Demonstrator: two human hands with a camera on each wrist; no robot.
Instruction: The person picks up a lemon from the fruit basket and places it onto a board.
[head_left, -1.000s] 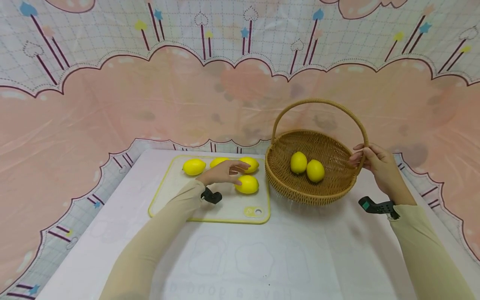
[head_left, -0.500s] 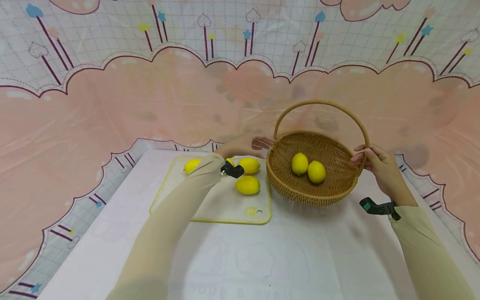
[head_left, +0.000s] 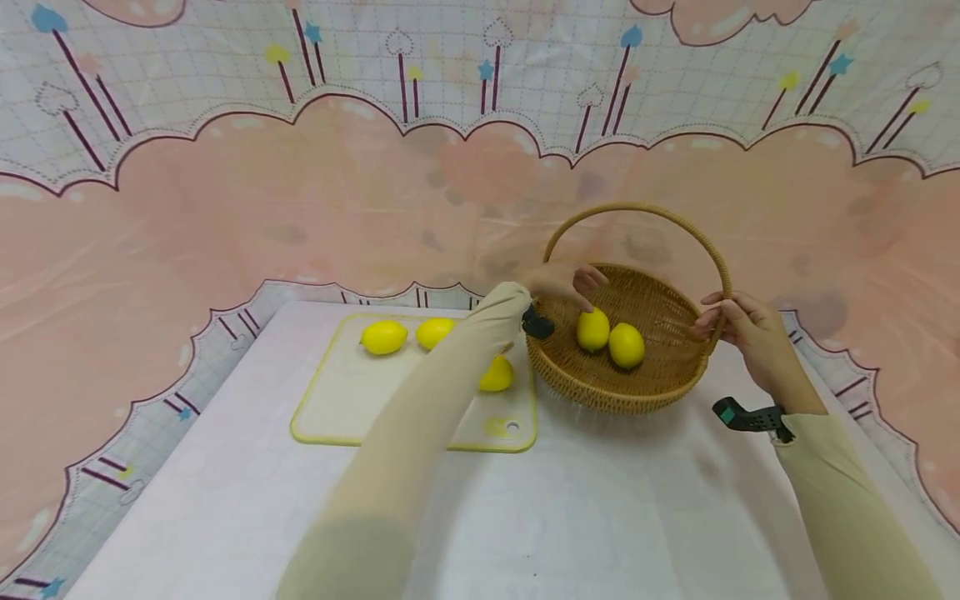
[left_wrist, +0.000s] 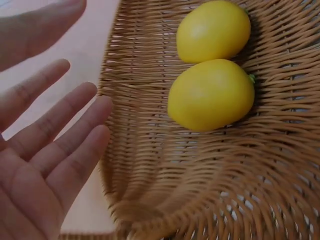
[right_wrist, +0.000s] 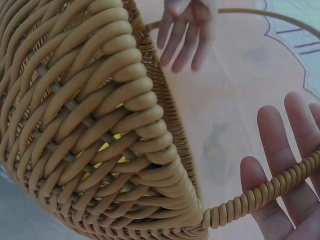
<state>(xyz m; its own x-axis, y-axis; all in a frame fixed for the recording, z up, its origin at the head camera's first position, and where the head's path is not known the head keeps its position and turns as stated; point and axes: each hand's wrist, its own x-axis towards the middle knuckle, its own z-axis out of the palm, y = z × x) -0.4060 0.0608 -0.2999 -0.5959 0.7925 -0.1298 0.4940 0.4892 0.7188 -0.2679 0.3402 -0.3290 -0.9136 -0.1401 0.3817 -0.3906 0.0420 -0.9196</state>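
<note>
The wicker basket [head_left: 577, 387] stands tilted toward me with two lemons [head_left: 592, 330] inside. My left hand [head_left: 566, 283] reaches over its left rim, fingers spread and holding nothing; in the left wrist view the empty palm [left_wrist: 30, 190] shows beside the rim, apart from both lemons [left_wrist: 211, 95]. At the right side, my right hand [head_left: 757, 333] holds the basket's arched handle [head_left: 637, 208] near its base. The right wrist view has the handle [right_wrist: 250, 202] crossing its fingers [right_wrist: 272, 135]; the thumb is out of sight there.
Left of the basket lies a white cutting board [head_left: 337, 400] with a yellow border. Lemons [head_left: 384, 337] rest on it, partly covered by my left sleeve [head_left: 420, 417]. Behind the white table [head_left: 600, 500] hangs a patterned pink cloth [head_left: 337, 200].
My left hand has moved right from above the lemons on the board to over the basket's left side. The right hand stays at the handle, and the basket holds the same two lemons.
</note>
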